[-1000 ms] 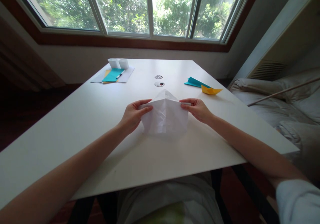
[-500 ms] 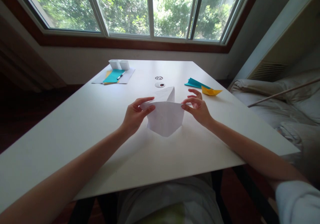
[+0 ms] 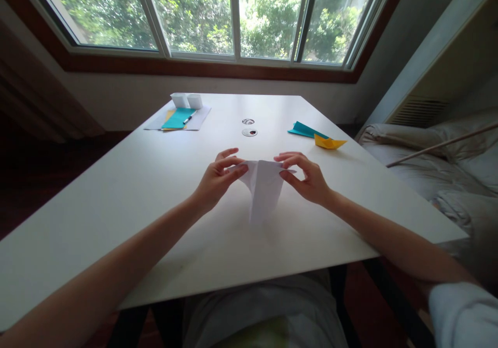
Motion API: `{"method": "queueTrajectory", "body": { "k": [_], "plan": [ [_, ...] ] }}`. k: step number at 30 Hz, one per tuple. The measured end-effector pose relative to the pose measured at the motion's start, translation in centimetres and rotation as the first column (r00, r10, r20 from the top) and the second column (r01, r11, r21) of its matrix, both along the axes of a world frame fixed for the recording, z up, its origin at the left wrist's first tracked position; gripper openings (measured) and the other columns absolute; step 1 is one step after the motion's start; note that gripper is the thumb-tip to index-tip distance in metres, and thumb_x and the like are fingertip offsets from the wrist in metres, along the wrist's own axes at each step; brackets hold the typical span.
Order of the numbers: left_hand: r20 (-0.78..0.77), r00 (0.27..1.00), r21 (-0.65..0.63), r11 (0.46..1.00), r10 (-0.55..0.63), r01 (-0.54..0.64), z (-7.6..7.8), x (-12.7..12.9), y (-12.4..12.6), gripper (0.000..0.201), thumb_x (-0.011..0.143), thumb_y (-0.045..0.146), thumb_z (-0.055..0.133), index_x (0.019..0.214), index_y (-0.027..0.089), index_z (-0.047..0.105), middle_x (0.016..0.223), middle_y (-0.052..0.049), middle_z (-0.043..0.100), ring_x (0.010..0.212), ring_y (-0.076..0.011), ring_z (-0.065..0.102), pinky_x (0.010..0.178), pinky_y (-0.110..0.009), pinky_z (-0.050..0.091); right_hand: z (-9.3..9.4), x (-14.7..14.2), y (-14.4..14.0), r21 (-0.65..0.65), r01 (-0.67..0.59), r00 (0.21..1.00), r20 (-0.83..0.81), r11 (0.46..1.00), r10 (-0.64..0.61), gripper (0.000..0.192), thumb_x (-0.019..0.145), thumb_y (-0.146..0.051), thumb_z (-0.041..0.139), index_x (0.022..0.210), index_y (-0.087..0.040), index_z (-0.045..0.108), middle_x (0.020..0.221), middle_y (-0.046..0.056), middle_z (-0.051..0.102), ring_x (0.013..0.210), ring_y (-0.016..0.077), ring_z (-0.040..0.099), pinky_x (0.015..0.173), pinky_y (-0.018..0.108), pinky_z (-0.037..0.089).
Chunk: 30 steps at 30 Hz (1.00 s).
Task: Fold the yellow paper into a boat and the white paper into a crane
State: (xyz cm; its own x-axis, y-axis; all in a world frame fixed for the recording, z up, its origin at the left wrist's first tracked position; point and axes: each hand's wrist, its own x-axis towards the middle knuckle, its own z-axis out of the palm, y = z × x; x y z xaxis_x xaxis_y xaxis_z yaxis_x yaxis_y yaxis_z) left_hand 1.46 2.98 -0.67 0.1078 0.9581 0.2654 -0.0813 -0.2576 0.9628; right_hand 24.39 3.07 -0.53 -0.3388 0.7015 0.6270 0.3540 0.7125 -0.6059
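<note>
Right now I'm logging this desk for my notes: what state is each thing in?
White paper: folded, held off the table, narrow end pointing down.
Left hand: pinching the paper's top left corner.
Right hand: pinching the paper's top right corner.
Yellow paper boat: folded, resting on the table.
Teal paper: folded, lying beside the boat.
Pen: lying on the far sheets.
White table: bearing all of these.

Bare forearms, no watch or rings visible. Pale blue-white short sleeve (image 3: 462,314) at lower right. Light grey trousers (image 3: 264,311) at bottom centre.
</note>
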Motion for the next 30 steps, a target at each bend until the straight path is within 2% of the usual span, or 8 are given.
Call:
{"method": "queueTrajectory", "body": {
  "k": [3,6,10,17,20,24,27,30],
  "plan": [
    [-0.043,0.995,-0.011,0.996,-0.093,0.093,0.8,0.0,-0.3,0.017,0.067,0.032,0.074,0.075,0.018,0.071,0.094,-0.006,0.065,0.089,-0.0216,0.059,0.072,-0.03,0.047,0.0,-0.1,-0.2,-0.096,-0.021,0.997,-0.081,0.995,0.014,0.015,0.08,-0.039,0.059,0.083,-0.024,0.057,0.084,0.003,0.064,0.08,0.0182,0.059,0.078,0.035,0.047],
    [-0.089,0.994,-0.03,0.998,-0.063,0.061,1.7,0.1,-1.1,0.023,0.065,0.031,0.075,0.082,0.017,0.069,0.072,-0.003,0.065,0.068,-0.0176,0.06,0.06,-0.027,0.047,0.1,-0.2,-0.1,-0.235,-0.063,0.974,-0.228,0.97,0.008,0.02,0.076,-0.043,0.062,0.079,-0.024,0.056,0.075,0.001,0.059,0.072,0.0157,0.056,0.068,0.03,0.047],
    [-0.051,0.996,-0.059,0.996,-0.071,0.067,1.8,0.2,-1.9,0.044,0.062,0.027,0.076,0.104,0.024,0.061,0.072,0.001,0.063,0.058,-0.0145,0.06,0.049,-0.022,0.046,-0.1,-0.5,0.4,-0.427,-0.169,0.931,-0.366,0.888,0.001,0.027,0.07,-0.046,0.068,0.079,-0.022,0.056,0.076,0.0,0.059,0.071,0.0136,0.056,0.065,0.026,0.047],
    [-0.1,0.98,0.004,0.984,-0.174,0.176,0.7,0.7,-1.5,0.013,0.066,0.027,0.07,0.071,0.016,0.069,0.089,-0.006,0.064,0.072,-0.0172,0.059,0.061,-0.026,0.049,-1.5,-0.9,1.1,-0.608,-0.283,0.909,-0.417,0.742,0.006,0.03,0.067,-0.044,0.07,0.082,-0.022,0.057,0.078,-0.001,0.061,0.065,0.0114,0.056,0.056,0.022,0.045],
    [-0.077,0.977,-0.127,0.974,-0.2,0.189,0.4,0.7,-1.1,0.012,0.065,0.026,0.067,0.07,0.016,0.07,0.081,-0.006,0.065,0.076,-0.0185,0.059,0.066,-0.027,0.048,-1.5,-1.0,0.9,-0.611,-0.222,0.936,-0.352,0.76,-0.01,0.029,0.065,-0.041,0.072,0.08,-0.021,0.056,0.079,-0.001,0.059,0.064,0.0109,0.055,0.055,0.021,0.045],
    [0.026,0.968,-0.359,0.901,-0.25,0.243,0.0,0.6,-0.6,0.035,0.072,0.046,0.057,0.076,0.015,0.071,0.081,-0.007,0.066,0.07,-0.0191,0.059,0.066,-0.031,0.048,-1.5,-1.1,0.8,-0.548,-0.104,0.95,-0.302,0.83,-0.081,0.027,0.067,-0.039,0.07,0.08,-0.021,0.055,0.079,-0.001,0.058,0.067,0.0119,0.054,0.055,0.022,0.045],
    [-0.04,0.954,-0.423,0.87,-0.298,0.254,-0.1,0.4,-0.7,0.044,0.071,0.054,0.058,0.081,0.014,0.071,0.082,-0.009,0.067,0.07,-0.0201,0.06,0.064,-0.031,0.047,-1.6,-1.1,0.7,-0.518,-0.051,0.962,-0.254,0.854,-0.097,0.025,0.069,-0.039,0.069,0.08,-0.02,0.055,0.079,0.0,0.058,0.068,0.0125,0.054,0.055,0.022,0.045],
    [-0.156,0.932,-0.452,0.862,-0.328,0.228,-0.3,0.3,-0.8,0.031,0.067,0.04,0.067,0.083,0.013,0.071,0.078,-0.008,0.067,0.069,-0.0201,0.061,0.059,-0.028,0.046,-1.7,-1.1,0.7,-0.515,-0.035,0.977,-0.199,0.857,-0.079,0.025,0.07,-0.039,0.068,0.078,-0.019,0.056,0.08,0.001,0.059,0.069,0.0131,0.055,0.056,0.023,0.045]
  ]
}}
